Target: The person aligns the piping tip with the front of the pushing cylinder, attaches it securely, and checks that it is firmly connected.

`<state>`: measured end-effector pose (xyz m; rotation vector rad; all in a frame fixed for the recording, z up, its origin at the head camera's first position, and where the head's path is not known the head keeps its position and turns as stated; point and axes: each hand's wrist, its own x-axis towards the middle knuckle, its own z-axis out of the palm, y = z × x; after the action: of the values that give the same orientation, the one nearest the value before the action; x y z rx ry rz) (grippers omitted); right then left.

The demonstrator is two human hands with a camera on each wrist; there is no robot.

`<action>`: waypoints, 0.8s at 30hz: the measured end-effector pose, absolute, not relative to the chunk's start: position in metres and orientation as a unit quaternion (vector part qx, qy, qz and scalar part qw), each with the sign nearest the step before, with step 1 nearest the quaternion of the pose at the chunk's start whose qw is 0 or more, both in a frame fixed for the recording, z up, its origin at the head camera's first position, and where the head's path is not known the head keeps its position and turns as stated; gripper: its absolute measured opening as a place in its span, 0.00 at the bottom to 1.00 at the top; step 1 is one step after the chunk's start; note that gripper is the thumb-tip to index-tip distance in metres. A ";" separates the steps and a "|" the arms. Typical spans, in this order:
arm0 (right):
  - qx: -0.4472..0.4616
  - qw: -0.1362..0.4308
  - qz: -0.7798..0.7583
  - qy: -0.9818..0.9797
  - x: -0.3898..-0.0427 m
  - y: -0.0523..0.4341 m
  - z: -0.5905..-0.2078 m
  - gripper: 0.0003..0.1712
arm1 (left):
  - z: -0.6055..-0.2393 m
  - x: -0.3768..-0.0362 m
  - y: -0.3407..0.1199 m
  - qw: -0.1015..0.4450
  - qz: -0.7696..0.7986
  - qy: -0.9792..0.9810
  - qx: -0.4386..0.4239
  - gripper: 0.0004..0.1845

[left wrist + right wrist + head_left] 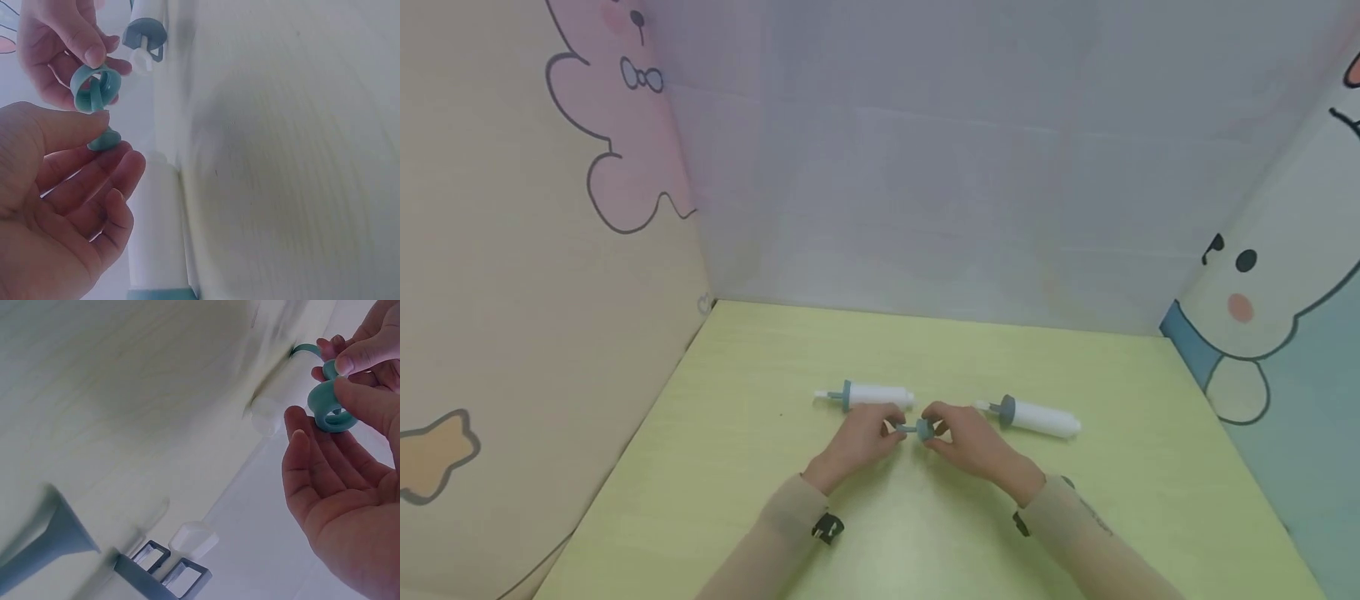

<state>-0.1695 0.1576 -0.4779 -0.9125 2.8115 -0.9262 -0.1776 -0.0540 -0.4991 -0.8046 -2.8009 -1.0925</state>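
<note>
Holding one small teal part (920, 429) between both hands, just above the middle of the yellow-green tabletop (925, 533).

Item 1, teal part: a ring with a stem that ends in a small flared foot, as the left wrist view shows it. It sits between the two hands, clear of the surface, so that both ends can be reached at once.

Item 2, left hand (859, 437): thumb and fingertips pinch the flared foot end; the remaining fingers lie loosely curled beneath, seemingly to steady it.

Item 3, right hand (968, 440): thumb and forefinger pinch the ring end; palm turned up and the other fingers relaxed below, cupped as if to catch the part should it slip.

Item 4, left tube (871, 395): white cylinder with a grey-blue collar and white tip, lying on its side just beyond the left hand, tip pointing left.

Item 5, right tube (1037, 416): matching white cylinder, lying on its side just beyond the right hand, collar end toward the hands. Both tubes lie flat and within easy reach.

Item 6, surround: pastel cartoon panels (535, 250) enclose the tabletop on three sides.
</note>
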 end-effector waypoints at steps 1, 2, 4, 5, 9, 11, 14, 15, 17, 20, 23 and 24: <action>-0.289 0.027 -0.306 0.907 -0.169 0.158 -0.478 0.14 | -0.499 -0.177 -0.053 0.012 -0.355 -0.899 -0.257 0.06; -0.284 0.031 -0.310 0.907 -0.168 0.157 -0.477 0.14 | -0.500 -0.177 -0.052 0.010 -0.358 -0.897 -0.258 0.05; -0.283 0.030 -0.317 0.905 -0.167 0.157 -0.476 0.13 | -0.500 -0.177 -0.050 0.008 -0.366 -0.893 -0.262 0.06; -0.281 0.029 -0.319 0.905 -0.166 0.157 -0.476 0.13 | -0.500 -0.177 -0.049 0.007 -0.373 -0.889 -0.264 0.06; -0.272 0.024 -0.320 0.907 -0.165 0.156 -0.475 0.12 | -0.501 -0.176 -0.043 0.008 -0.401 -0.879 -0.257 0.06; -0.268 0.022 -0.316 0.910 -0.165 0.156 -0.475 0.13 | -0.501 -0.176 -0.041 -0.001 -0.427 -0.872 -0.238 0.05; -0.271 0.012 -0.307 0.912 -0.165 0.155 -0.475 0.14 | -0.501 -0.176 -0.038 -0.022 -0.472 -0.858 -0.200 0.06; -0.273 0.010 -0.305 0.912 -0.165 0.155 -0.475 0.14 | -0.500 -0.176 -0.037 -0.028 -0.485 -0.853 -0.189 0.06; -0.271 0.009 -0.309 0.912 -0.165 0.154 -0.474 0.14 | -0.500 -0.177 -0.037 -0.038 -0.505 -0.845 -0.173 0.06; -0.264 0.014 -0.318 0.910 -0.164 0.153 -0.472 0.15 | -0.498 -0.176 -0.037 -0.047 -0.521 -0.837 -0.164 0.07; -0.256 0.020 -0.325 0.910 -0.164 0.153 -0.471 0.15 | -0.497 -0.175 -0.038 -0.058 -0.531 -0.830 -0.160 0.07; -0.253 0.023 -0.326 0.910 -0.164 0.153 -0.471 0.15 | -0.496 -0.175 -0.038 -0.062 -0.536 -0.827 -0.159 0.08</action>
<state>-0.1645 0.1528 -0.4708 -0.7836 2.8198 -1.0111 -0.1754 -0.0378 -0.4965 -0.5207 -2.7057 -1.7545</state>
